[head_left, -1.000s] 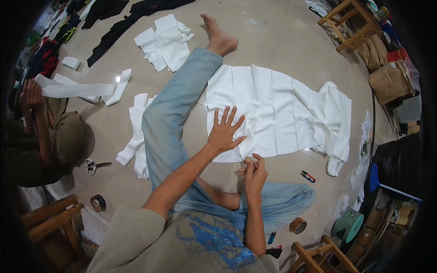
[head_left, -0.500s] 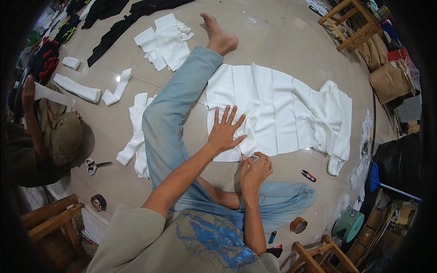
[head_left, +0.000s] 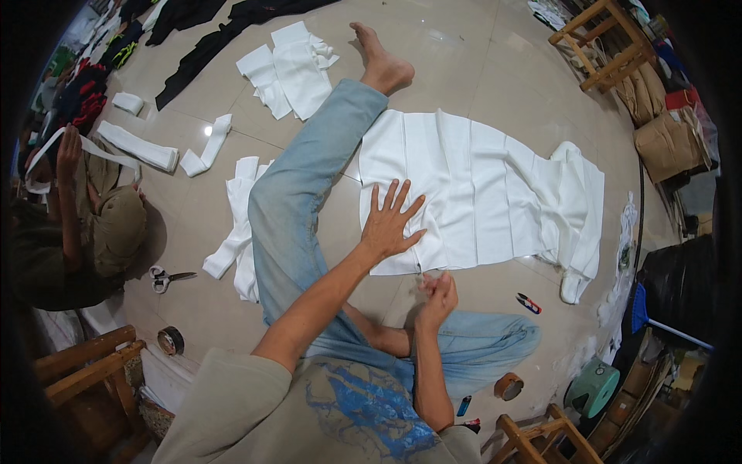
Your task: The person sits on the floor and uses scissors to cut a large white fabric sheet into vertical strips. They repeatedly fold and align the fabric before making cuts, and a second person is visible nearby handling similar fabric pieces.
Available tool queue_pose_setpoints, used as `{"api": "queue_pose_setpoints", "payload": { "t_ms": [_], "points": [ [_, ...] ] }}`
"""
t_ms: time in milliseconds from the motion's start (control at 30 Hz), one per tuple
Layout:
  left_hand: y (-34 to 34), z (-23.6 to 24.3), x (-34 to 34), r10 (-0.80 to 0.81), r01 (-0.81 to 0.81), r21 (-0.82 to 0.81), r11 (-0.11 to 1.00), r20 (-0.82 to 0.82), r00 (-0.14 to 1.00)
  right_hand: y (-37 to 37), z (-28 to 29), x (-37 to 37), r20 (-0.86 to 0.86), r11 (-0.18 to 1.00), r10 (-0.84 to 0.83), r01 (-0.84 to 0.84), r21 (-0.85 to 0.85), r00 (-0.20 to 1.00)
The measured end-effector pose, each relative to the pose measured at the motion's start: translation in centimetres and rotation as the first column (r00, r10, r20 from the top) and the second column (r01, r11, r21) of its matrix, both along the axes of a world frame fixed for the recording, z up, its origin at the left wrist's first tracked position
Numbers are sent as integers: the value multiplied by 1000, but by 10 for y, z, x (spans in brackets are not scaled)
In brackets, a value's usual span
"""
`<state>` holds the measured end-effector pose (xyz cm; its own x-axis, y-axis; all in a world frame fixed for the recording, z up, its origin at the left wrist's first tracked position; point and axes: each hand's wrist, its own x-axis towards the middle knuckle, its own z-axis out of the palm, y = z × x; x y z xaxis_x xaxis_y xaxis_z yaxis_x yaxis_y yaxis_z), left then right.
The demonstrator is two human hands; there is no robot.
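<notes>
A white knit fabric piece point(head_left: 487, 193) with several dark lines across it lies spread on the tiled floor in front of me. My left hand point(head_left: 390, 224) presses flat on its near-left part, fingers spread. Just off the near edge, my right hand point(head_left: 437, 300) is raised with its fingers curled in. Its fingertips are blurred, and whatever they may pinch is too small to make out. Red-and-black thread snips point(head_left: 529, 303) lie to the right of that hand.
Folded white pieces point(head_left: 290, 69) and white strips point(head_left: 139, 147) lie left of my outstretched leg. Scissors point(head_left: 171, 278) and a tape roll point(head_left: 171, 341) are at left, near a co-worker point(head_left: 116, 224) handling a white band. Wooden stools point(head_left: 599, 42), a blue broom point(head_left: 640, 305) and a green stool point(head_left: 593, 387) stand right.
My right hand has drawn back from the fabric's near edge toward me, its fingers curling. The left hand stays on the cloth. The co-worker's white band has been raised and looped.
</notes>
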<state>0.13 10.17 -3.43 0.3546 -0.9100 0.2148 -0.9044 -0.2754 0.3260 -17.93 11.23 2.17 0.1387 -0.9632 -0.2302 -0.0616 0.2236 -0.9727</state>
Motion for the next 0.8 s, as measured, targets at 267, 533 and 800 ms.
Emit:
{"api": "queue_pose_setpoints", "payload": {
  "t_ms": [267, 533, 800],
  "points": [
    [-1, -1, -1, 10, -10, 0, 1000, -58, 998, 37, 15, -81, 14, 994, 31, -32, 107, 999],
    [-12, 5, 14, 12, -12, -4, 1000, -36, 999, -11, 24, -27, -843, 762, 298, -644, -74, 449],
    [-12, 0, 21, 56, -57, -24, 998, -52, 997, -29, 25, 11, -295, 726, 169, -321, -608, 940]
  ]
}}
